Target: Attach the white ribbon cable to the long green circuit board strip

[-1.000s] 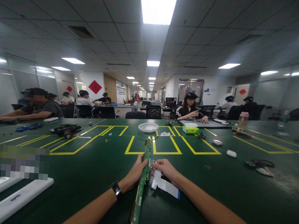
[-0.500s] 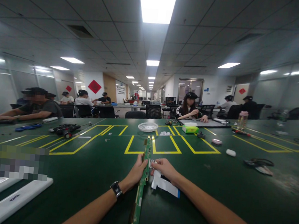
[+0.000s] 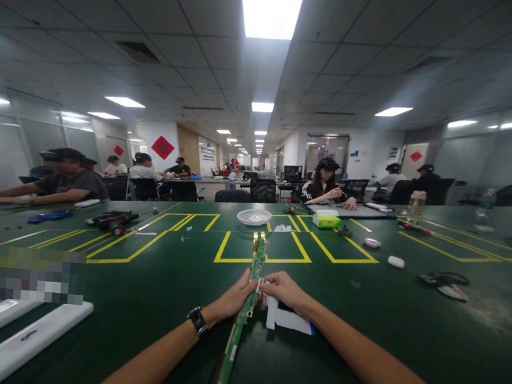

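My left hand (image 3: 239, 293), with a watch on its wrist, is closed around the middle of a long, narrow green circuit board (image 3: 237, 335). The board slants away from me, its far end pointing toward the white basket. Just right of the board, my right hand (image 3: 284, 290) pinches one end of a white flat ribbon cable (image 3: 292, 322) at a connector on the board's edge. The cable folds down below my fingers, and its loose end has a blue tip. My fingertips partly hide whether the cable end sits inside the connector.
Beyond the board stands a white basket (image 3: 254, 217) on the green table (image 3: 172, 328). A green tissue pack (image 3: 326, 219) and a white case (image 3: 395, 262) lie to the right. At left are a black tool (image 3: 112, 222) and long white bars (image 3: 32, 340). Other people sit around.
The board has tilted, its far end swinging slightly right and its near end left. My right hand keeps its pinch on the ribbon cable, whose loose end has shifted a little right.
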`<state>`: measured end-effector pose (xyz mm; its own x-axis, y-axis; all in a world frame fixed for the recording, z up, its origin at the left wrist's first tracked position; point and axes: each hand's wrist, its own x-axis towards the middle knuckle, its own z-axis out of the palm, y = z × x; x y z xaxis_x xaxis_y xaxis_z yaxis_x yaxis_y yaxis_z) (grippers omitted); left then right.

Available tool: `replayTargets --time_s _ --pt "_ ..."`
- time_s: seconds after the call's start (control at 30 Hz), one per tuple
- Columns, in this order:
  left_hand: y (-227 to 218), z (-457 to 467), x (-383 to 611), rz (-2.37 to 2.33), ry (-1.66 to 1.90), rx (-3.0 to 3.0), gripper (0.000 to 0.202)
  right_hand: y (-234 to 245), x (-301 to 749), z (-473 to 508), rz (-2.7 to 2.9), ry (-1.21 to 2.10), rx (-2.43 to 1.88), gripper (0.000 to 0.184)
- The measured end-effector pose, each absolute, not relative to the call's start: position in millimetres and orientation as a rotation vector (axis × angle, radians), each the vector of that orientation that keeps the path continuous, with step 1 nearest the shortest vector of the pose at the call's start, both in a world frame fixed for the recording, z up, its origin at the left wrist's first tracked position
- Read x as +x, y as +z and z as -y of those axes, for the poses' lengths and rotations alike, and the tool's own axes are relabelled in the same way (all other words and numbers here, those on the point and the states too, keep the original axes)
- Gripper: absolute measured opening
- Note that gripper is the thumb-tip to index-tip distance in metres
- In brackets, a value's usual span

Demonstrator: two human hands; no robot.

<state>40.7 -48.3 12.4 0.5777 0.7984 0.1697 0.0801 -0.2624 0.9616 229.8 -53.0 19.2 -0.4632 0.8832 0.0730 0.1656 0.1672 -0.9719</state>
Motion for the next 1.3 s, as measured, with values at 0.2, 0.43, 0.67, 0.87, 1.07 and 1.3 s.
replayTargets --time_s 0.2,0.43,0.67,0.87,1.07,1.3 --pt "12 50 42 -0.777 0.789 1.621 0.054 25 229 55 1.77 1.376 -0.838 0.038" --pt "19 41 37 -0.75 0.876 1.809 0.058 17 234 42 1.805 1.291 -0.869 0.041" --pt "4 8 15 -1.241 1.041 1.89 0.064 14 259 20 1.928 0.541 -1.4 0.041" --pt "4 2 14 -1.308 1.191 2.055 0.051 24 292 19 1.896 -0.017 -1.844 0.036" --pt "11 16 18 -1.239 1.172 2.246 0.044 22 284 26 2.231 -0.051 -1.649 0.023" --pt "17 19 16 -1.12 1.18 2.25 0.04 19 269 31 2.398 0.008 -1.331 0.024"
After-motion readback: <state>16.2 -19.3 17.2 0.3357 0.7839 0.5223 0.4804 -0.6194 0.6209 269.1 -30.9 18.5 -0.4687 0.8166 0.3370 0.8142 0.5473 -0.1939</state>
